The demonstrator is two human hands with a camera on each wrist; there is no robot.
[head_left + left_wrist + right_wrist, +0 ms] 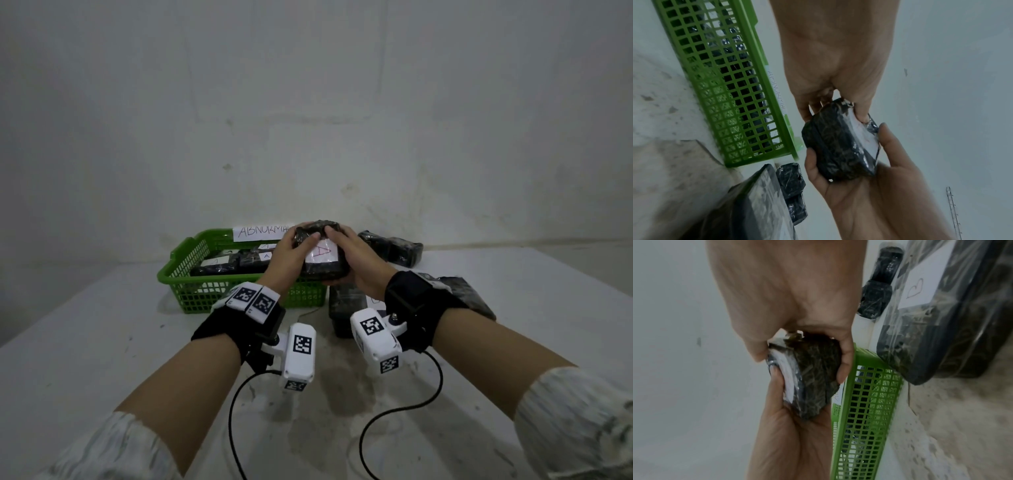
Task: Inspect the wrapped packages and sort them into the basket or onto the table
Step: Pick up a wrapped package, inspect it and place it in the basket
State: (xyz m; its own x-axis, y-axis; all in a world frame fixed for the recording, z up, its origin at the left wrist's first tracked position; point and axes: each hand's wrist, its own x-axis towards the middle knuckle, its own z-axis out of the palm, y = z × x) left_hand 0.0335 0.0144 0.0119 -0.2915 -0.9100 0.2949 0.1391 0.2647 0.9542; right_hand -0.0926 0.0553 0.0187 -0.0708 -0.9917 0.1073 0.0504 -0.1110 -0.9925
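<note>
Black and wrapped in shiny clear film, the package (pixel 322 255) I am holding above the surface (pixel 102 342) is showing a white label with a red A. Both hands, left (pixel 291 251) and right (pixel 356 255), are gripping it. Beside it, the green basket (pixel 181 270) is holding similar A-labelled packages (pixel 236 262).

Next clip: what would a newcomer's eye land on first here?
Both hands, left and right, grip a black wrapped package with a white label marked A, held up at centre. Just behind sits a green basket tagged ABNORMAL, holding more packages.
</note>
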